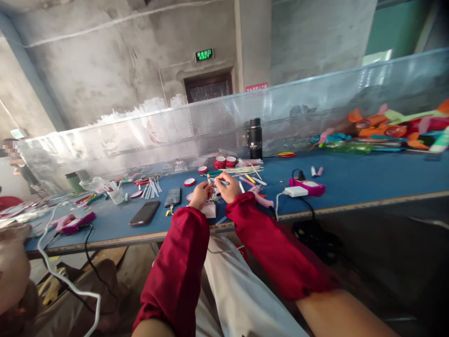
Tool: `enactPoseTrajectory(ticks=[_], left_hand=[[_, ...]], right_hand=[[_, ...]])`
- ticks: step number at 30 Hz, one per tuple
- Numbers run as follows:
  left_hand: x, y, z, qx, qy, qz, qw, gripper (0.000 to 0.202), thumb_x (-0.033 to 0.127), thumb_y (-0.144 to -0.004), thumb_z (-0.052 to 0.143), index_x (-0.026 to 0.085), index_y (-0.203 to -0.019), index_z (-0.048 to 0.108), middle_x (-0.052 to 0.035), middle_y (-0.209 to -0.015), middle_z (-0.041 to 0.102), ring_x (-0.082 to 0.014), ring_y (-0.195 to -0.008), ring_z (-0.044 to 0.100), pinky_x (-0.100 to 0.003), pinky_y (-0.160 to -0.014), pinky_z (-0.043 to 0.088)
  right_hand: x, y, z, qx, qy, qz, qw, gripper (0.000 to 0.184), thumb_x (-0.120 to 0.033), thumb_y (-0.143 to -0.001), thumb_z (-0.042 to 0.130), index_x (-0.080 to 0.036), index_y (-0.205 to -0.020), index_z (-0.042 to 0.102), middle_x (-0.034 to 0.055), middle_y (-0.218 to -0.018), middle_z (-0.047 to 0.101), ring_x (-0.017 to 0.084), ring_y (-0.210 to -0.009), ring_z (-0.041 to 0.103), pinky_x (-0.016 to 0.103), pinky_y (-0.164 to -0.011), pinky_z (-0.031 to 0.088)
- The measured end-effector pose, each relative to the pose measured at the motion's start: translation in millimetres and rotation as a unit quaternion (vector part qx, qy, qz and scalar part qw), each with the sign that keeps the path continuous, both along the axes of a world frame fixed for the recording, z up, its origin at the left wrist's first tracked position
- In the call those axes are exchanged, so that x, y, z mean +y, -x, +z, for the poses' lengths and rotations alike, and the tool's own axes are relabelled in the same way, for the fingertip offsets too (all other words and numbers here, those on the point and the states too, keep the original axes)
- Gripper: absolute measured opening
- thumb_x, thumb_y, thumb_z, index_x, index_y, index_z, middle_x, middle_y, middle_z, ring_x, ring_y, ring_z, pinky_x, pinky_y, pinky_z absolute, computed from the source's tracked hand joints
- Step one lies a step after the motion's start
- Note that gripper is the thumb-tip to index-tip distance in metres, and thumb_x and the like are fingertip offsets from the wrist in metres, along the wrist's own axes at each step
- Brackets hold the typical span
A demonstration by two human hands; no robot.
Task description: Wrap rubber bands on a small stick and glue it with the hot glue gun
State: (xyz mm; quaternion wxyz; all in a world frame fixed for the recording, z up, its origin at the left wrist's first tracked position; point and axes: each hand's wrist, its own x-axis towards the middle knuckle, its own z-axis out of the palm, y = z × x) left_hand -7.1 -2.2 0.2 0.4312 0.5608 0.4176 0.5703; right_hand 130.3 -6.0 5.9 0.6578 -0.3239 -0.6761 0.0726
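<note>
My left hand (201,194) is closed in a pinch, with a small pale piece with a yellow tip (208,179) upright at its fingertips. Close beside it, my right hand (228,188) is closed round a slim, pen-like stick (222,181) that points toward the left hand. What the piece is cannot be made out at this size. Below the hands, a small pale block or pad (209,210) lies near the table's front edge. Rolls of red tape (189,182) lie just behind the left hand, and pale and coloured sticks (257,180) are right of the right hand.
A black phone (144,213) and a white cup of sticks (117,195) lie leftward. A black flask (255,138) stands against the perforated metal screen (168,135). Magenta power strips (307,187) with cables sit on both sides. Another person's arm (12,267) is at far left.
</note>
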Motion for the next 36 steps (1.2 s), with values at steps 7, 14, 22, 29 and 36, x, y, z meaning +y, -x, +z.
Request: enactPoseTrajectory(ticks=[7, 14, 22, 29, 36], left_hand=[[-0.4, 0.6, 1.3, 0.008, 0.004, -0.005, 1.000, 0.022, 0.033, -0.086, 0.069, 0.015, -0.078, 0.060, 0.0008, -0.059, 0.057, -0.0057, -0.043, 0.042, -0.020, -0.044, 0.027], [-1.4, -0.2, 1.9, 0.012, 0.003, 0.000, 1.000, 0.021, 0.032, -0.086, 0.069, 0.014, -0.078, 0.061, 0.0009, -0.059, 0.057, -0.0056, -0.043, 0.042, -0.020, -0.044, 0.027], [-0.2, -0.3, 0.7, 0.003, 0.002, -0.004, 1.000, 0.022, 0.030, -0.086, 0.069, 0.014, -0.075, 0.059, 0.0012, -0.058, 0.057, -0.0050, -0.043, 0.041, -0.020, -0.044, 0.026], [0.1, 0.0, 0.3, 0.004, 0.001, -0.005, 1.000, 0.017, 0.027, -0.087, 0.065, 0.014, -0.078, 0.060, 0.0011, -0.059, 0.057, -0.0055, -0.043, 0.042, -0.020, -0.044, 0.026], [0.3, 0.1, -0.5, 0.002, 0.001, -0.006, 1.000, 0.019, 0.029, -0.086, 0.067, 0.014, -0.078, 0.060, 0.0012, -0.058, 0.056, -0.0055, -0.043, 0.041, -0.020, -0.044, 0.025]], right_hand=[[1.2, 0.2, -0.2, 0.003, -0.003, -0.002, 1.000, 0.016, -0.032, -0.087, 0.054, -0.026, -0.075, 0.061, 0.0022, -0.076, 0.070, 0.020, -0.075, 0.065, 0.029, -0.071, 0.050], [1.8, 0.0, -0.9, 0.004, -0.009, -0.003, 1.000, 0.016, -0.032, -0.088, 0.055, -0.025, -0.075, 0.062, 0.0026, -0.077, 0.070, 0.020, -0.074, 0.065, 0.029, -0.069, 0.049], [3.3, 0.5, -1.4, 0.006, -0.015, 0.000, 1.000, 0.015, -0.031, -0.088, 0.055, -0.025, -0.075, 0.061, 0.0022, -0.075, 0.070, 0.020, -0.074, 0.065, 0.029, -0.069, 0.049], [4.1, 0.5, -1.6, 0.003, -0.015, 0.004, 1.000, 0.015, -0.031, -0.088, 0.055, -0.025, -0.075, 0.061, 0.0020, -0.075, 0.070, 0.019, -0.073, 0.064, 0.029, -0.067, 0.048], [4.8, 0.1, -1.9, 0.002, -0.018, 0.004, 1.000, 0.015, -0.032, -0.088, 0.056, -0.025, -0.076, 0.062, 0.0022, -0.076, 0.070, 0.019, -0.073, 0.064, 0.028, -0.067, 0.048]])
